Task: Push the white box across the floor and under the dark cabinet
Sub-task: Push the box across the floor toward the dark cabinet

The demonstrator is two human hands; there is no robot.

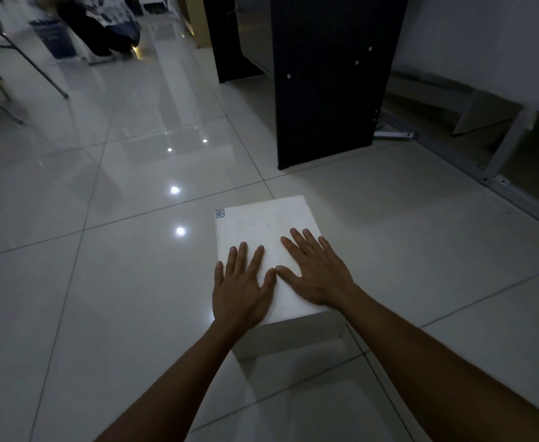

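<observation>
Hands lay flat and spread, left hand (241,290) and right hand (314,271), atop the white box (261,224), which sat near the dark cabinet (328,81) but not yet under it.

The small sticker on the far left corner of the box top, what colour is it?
Pale blue-grey, on the white box; seen in the head view.
</observation>
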